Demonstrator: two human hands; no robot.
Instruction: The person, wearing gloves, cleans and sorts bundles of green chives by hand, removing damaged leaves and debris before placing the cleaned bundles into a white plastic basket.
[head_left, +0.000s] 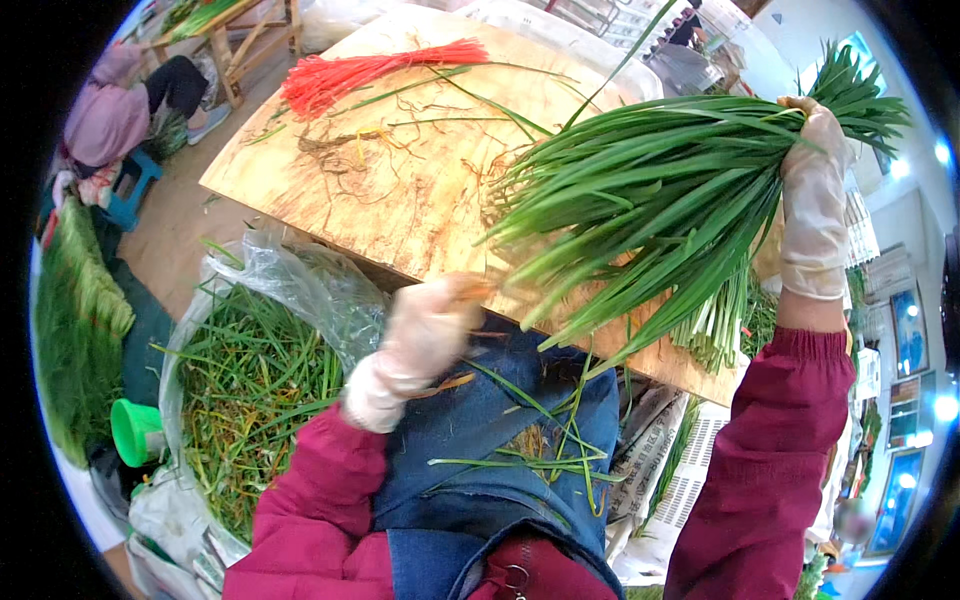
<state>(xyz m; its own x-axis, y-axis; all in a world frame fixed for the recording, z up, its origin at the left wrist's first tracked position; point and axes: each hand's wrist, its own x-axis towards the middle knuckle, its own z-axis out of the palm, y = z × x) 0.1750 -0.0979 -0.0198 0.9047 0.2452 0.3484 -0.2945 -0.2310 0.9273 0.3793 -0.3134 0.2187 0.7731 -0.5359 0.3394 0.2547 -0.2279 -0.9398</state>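
My right hand (815, 165), in a thin whitish glove, grips a large bunch of green garlic chives (640, 190) and holds it up over the right side of the wooden board (260, 180). The long leaves fan out to the left. My left hand (430, 325), gloved too, is blurred above my lap by the board's near edge. Its fingers look closed, with a brownish-orange bit at their tips that I cannot make out. Below the held bunch, more chives with pale cut ends (715, 330) lie on the board's right corner.
Red ties (380, 75) and dry brown scraps (365, 150) lie on the board. A clear plastic bag (300, 280) of leaf trimmings (260, 370) stands at left, near a green bucket (137, 432). Loose leaves (530, 460) litter my blue apron. A person (105, 110) sits at the far left.
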